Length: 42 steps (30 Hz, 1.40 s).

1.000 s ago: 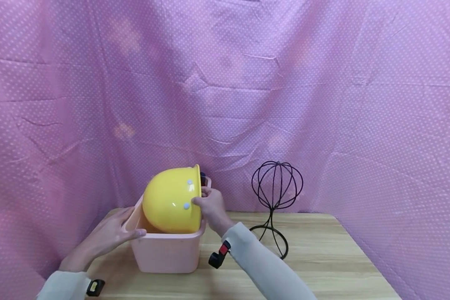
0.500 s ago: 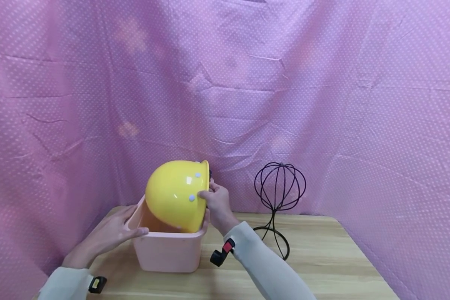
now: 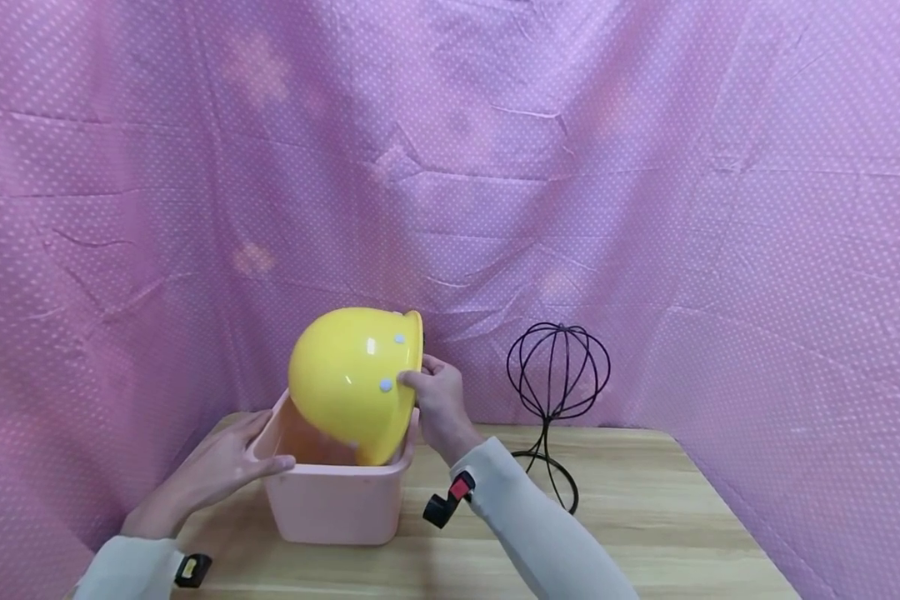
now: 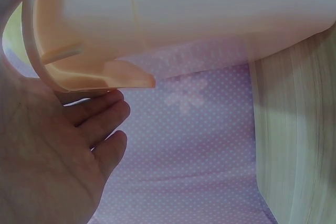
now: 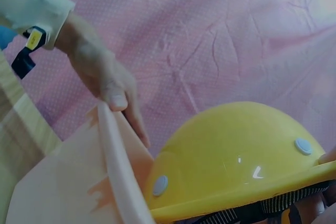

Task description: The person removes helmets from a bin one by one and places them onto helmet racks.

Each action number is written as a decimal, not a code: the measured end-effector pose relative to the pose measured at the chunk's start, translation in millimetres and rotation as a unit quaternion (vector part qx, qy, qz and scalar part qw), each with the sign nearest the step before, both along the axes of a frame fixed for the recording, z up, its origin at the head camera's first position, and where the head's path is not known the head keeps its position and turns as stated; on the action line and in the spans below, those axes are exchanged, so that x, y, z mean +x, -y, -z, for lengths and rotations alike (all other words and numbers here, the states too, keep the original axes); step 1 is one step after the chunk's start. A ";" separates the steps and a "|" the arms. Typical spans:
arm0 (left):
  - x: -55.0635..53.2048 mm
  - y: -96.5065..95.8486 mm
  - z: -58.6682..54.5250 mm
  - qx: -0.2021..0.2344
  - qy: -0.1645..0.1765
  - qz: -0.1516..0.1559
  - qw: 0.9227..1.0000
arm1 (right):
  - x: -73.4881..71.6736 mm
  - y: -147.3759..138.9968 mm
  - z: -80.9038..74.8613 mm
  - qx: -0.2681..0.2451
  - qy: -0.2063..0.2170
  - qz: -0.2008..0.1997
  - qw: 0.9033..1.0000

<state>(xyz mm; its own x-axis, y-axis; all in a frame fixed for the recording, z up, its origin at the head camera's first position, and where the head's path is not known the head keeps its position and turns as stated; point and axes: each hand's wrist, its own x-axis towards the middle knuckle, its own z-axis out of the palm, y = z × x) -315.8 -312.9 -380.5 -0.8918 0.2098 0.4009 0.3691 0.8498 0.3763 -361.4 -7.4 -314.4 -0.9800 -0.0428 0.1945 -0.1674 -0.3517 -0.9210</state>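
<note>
A yellow hard hat (image 3: pixel 348 375) lies on its side, tilted, partly above and partly inside a pale pink plastic bin (image 3: pixel 337 504). My right hand (image 3: pixel 442 408) pinches the hat's brim, thumb on the outer shell and fingers inside. Dark ribbed straps (image 5: pixel 273 203) show inside the brim in the right wrist view. My left hand (image 3: pixel 221 462) holds the bin's left side, its thumb over the front rim and its fingers along the wall. In the left wrist view several fingertips (image 4: pixel 107 121) are bent beside the bin's edge. The hat hides part of the bin's inside.
A black wire stand (image 3: pixel 546 417) with a round cage top and ring base stands right of the right forearm. The wooden table (image 3: pixel 645 500) carries both bin and stand. A pink dotted cloth (image 3: pixel 450 167) hangs behind and at the sides.
The hard hat has risen and shifted slightly right in my right hand, baring more of the bin's inside. My left hand stays on the bin, and the wire stand has not moved.
</note>
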 end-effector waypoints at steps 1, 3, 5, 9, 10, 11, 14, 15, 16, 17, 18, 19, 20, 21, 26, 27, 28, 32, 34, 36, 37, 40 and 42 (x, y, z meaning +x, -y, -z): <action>-0.1 0.0 -0.2 0.001 -0.001 0.001 1.000 | 0.3 -0.5 -1.6 -0.002 0.003 0.000 1.000; -0.2 0.1 -0.5 0.004 -0.002 0.003 1.000 | 0.5 -1.7 -4.5 -0.007 0.008 -0.003 1.000; -0.3 0.2 -0.5 0.007 -0.006 0.005 1.000 | 0.7 -3.3 -7.1 -0.013 0.016 -0.003 1.000; -0.6 0.6 0.0 0.012 -0.014 0.007 1.000 | 0.5 -6.1 -12.1 -0.029 0.018 0.000 0.999; -0.8 0.6 0.0 0.012 -0.014 0.007 1.000 | 0.4 -7.0 -13.2 -0.035 0.017 0.002 0.999; -1.0 0.6 -0.1 0.011 -0.013 0.006 1.000 | 0.3 -7.9 -14.6 -0.040 0.016 0.004 0.999; -0.9 0.2 -0.2 0.007 -0.004 0.000 1.000 | -0.2 -11.4 -18.6 -0.050 0.012 0.009 0.999; -0.8 0.0 -0.2 0.006 0.001 -0.001 1.000 | -0.4 -13.0 -20.1 -0.054 0.013 0.012 0.998; -0.5 -0.2 -0.2 0.005 0.005 -0.002 1.000 | -0.6 -14.6 -21.7 -0.058 0.012 0.013 0.998; -0.2 -0.3 -0.3 0.004 0.008 -0.003 1.000 | -0.8 -16.1 -23.6 -0.064 0.012 0.014 0.998; 0.2 -0.4 -0.3 0.003 0.010 -0.004 1.000 | -0.9 -17.8 -25.5 -0.071 0.012 0.015 0.997; 0.5 -0.4 -0.3 0.002 0.012 -0.003 1.000 | -1.1 -19.6 -27.8 -0.078 0.011 0.017 0.997; 0.7 -0.4 -0.2 0.004 0.011 -0.002 1.000 | -1.0 -21.5 -30.2 -0.085 0.009 0.017 0.996; 0.9 -0.4 -0.2 0.005 0.010 0.000 1.000 | -0.9 -23.5 -32.7 -0.094 0.009 0.016 0.995; 1.1 1.0 1.1 0.015 0.002 -0.001 1.000 | 0.2 -35.1 -45.9 -0.122 -0.004 0.025 0.992; 1.2 1.2 1.5 0.015 0.004 -0.003 1.000 | 0.4 -37.8 -48.3 -0.125 -0.007 0.027 0.992; 1.0 1.3 1.7 0.016 0.004 -0.004 1.000 | 0.4 -40.8 -50.9 -0.126 -0.014 0.030 0.991; 0.1 1.7 2.7 0.014 -0.001 -0.002 1.000 | -0.2 -53.3 -60.2 -0.147 -0.031 0.032 0.988; -0.3 1.9 3.0 0.015 -0.009 0.003 1.000 | -0.6 -59.6 -64.4 -0.157 -0.037 0.034 0.986; -0.7 1.8 4.1 0.018 -0.015 0.005 1.000 | -1.0 -66.2 -67.9 -0.172 -0.039 0.036 0.984; -1.0 1.8 4.7 0.020 -0.020 0.008 1.000 | -1.1 -69.8 -69.3 -0.177 -0.038 0.038 0.983; -0.5 1.2 6.6 0.024 -0.028 0.012 0.999 | -0.8 -80.8 -72.9 -0.189 -0.039 0.037 0.980; -0.5 1.0 7.1 0.024 -0.035 0.014 0.999 | -0.2 -88.3 -75.8 -0.198 -0.041 0.038 0.979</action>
<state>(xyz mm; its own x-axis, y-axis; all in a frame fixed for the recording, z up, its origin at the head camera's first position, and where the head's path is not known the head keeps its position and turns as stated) -316.2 -313.9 -387.6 -0.8552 0.2127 0.4726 0.4190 0.8204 0.3890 -361.5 80.9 -238.6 -0.9578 0.1248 0.2590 -0.2748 -0.6615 -0.6977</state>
